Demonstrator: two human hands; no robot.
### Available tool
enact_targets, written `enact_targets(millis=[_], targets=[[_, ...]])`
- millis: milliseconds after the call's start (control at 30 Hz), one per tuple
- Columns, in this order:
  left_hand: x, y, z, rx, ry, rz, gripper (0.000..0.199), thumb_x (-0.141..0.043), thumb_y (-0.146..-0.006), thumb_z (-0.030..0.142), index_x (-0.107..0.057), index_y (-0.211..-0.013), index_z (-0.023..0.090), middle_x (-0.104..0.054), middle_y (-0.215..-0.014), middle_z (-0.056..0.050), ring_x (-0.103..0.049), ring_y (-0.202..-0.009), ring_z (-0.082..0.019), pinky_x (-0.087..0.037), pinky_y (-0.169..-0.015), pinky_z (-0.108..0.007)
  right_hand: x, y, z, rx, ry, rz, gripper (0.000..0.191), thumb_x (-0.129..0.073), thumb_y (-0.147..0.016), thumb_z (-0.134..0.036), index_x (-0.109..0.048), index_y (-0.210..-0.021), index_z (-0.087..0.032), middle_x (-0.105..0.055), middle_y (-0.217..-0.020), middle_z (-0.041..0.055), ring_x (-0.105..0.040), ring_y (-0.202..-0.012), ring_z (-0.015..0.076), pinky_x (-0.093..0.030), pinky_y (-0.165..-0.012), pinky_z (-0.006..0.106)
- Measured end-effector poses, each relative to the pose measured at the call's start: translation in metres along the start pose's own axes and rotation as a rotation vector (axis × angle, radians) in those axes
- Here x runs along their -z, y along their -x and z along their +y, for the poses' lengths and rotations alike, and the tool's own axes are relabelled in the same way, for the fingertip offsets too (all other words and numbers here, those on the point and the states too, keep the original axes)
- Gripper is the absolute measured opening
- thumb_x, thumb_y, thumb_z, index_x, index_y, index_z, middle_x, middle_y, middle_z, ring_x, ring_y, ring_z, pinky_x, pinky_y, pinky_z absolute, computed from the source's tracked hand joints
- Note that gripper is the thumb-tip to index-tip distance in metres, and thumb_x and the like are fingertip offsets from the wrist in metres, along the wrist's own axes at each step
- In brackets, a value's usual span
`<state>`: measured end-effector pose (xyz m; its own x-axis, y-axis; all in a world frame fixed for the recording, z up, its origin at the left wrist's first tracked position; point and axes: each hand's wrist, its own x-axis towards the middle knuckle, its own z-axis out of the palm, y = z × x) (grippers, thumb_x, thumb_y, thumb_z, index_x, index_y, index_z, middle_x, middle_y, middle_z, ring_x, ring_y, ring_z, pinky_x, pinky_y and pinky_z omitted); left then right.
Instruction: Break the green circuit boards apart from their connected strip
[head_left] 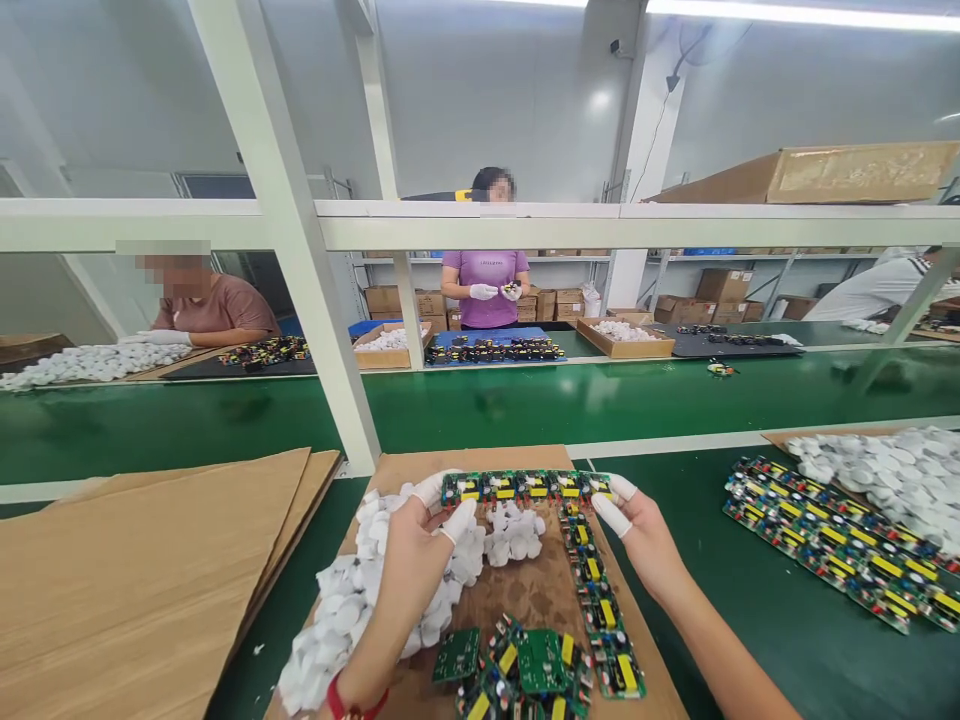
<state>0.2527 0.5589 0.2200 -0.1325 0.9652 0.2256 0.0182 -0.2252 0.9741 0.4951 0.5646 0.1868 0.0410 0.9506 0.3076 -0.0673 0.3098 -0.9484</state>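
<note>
Head view: board strip [536, 487] apparently pinched between both hands' fingers [459, 520].

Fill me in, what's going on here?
A person's left hand and right hand hold a strip of joined circuit boards by its ends, above a cardboard sheet. On the sheet lie another strip at the right, a pile of white pieces at the left and a heap of smaller boards at the near end. Across the green surface, a co-worker in purple handles a small item.
</note>
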Motion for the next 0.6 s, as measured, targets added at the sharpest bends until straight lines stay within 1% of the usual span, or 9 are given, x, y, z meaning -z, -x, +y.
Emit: enact_targets(millis=[67,133,200,300,400,500,600], targets=[[-0.004,0.003,-0.002,-0.017,-0.034,-0.003,0.04,-0.071,-0.058,0.03,-0.062,-0.093,0.013,-0.068,-0.095,-0.009,-0.061,-0.095,-0.025,-0.049,-0.087,-0.036,0.001,-0.001,0.002,0.009,0.011,0.045,0.038,-0.074,-0.064,-0.038,-0.064,-0.094,-0.017,-0.068,-0.097,0.0085,-0.062,-0.091,0.0245,-0.046,-0.086,0.036],[-0.006,0.005,-0.001,-0.023,-0.029,-0.019,0.039,-0.07,-0.06,0.032,-0.062,-0.093,0.013,-0.068,-0.096,-0.009,-0.062,-0.094,-0.025,-0.05,-0.085,-0.035,0.004,-0.002,0.003,-0.01,-0.023,0.073,0.038,-0.076,-0.062,-0.037,-0.065,-0.092,-0.017,-0.068,-0.094,0.0082,-0.062,-0.088,0.0241,-0.047,-0.085,0.035],[-0.007,0.007,0.003,0.0,0.01,-0.044,0.039,-0.07,-0.062,0.035,-0.062,-0.094,0.014,-0.068,-0.096,-0.008,-0.063,-0.09,-0.023,-0.051,-0.081,-0.033,0.006,-0.002,0.004,-0.057,-0.146,0.114,0.036,-0.078,-0.058,-0.037,-0.067,-0.087,-0.018,-0.069,-0.088,0.0071,-0.063,-0.081,0.0226,-0.049,-0.078,0.034],[-0.005,0.005,0.011,0.073,0.115,-0.066,0.038,-0.071,-0.063,0.037,-0.063,-0.092,0.015,-0.069,-0.09,-0.006,-0.065,-0.076,-0.02,-0.054,-0.072,-0.031,0.008,0.001,0.0,-0.138,-0.402,0.157,0.034,-0.081,-0.049,-0.037,-0.069,-0.076,-0.02,-0.069,-0.079,0.0045,-0.062,-0.069,0.0197,-0.051,-0.064,0.032],[0.001,0.003,0.016,0.135,0.26,-0.092,0.034,-0.075,-0.06,0.036,-0.065,-0.085,0.015,-0.069,-0.081,-0.004,-0.063,-0.068,-0.017,-0.054,-0.067,-0.029,0.007,0.007,-0.005,-0.187,-0.526,0.108,0.03,-0.082,-0.046,-0.032,-0.07,-0.072,-0.023,-0.069,-0.077,0.003,-0.061,-0.065,0.0193,-0.051,-0.06,0.032],[0.006,0.0,0.017,0.189,0.358,-0.117,0.033,-0.079,-0.055,0.034,-0.067,-0.08,0.015,-0.069,-0.079,-0.004,-0.062,-0.067,-0.016,-0.055,-0.063,-0.027,0.006,0.012,-0.007,-0.204,-0.529,0.076,0.027,-0.079,-0.049,-0.03,-0.07,-0.073,-0.024,-0.069,-0.078,0.0036,-0.061,-0.064,0.0209,-0.051,-0.057,0.034],[0.009,-0.001,0.019,0.22,0.392,-0.128,0.034,-0.081,-0.052,0.031,-0.068,-0.078,0.014,-0.068,-0.079,-0.004,-0.061,-0.065,-0.013,-0.055,-0.06,-0.024,0.006,0.013,-0.005,-0.221,-0.525,0.039,0.026,-0.077,-0.049,-0.03,-0.069,-0.073,-0.022,-0.067,-0.077,0.0049,-0.06,-0.062,0.0212,-0.05,-0.055,0.034]])
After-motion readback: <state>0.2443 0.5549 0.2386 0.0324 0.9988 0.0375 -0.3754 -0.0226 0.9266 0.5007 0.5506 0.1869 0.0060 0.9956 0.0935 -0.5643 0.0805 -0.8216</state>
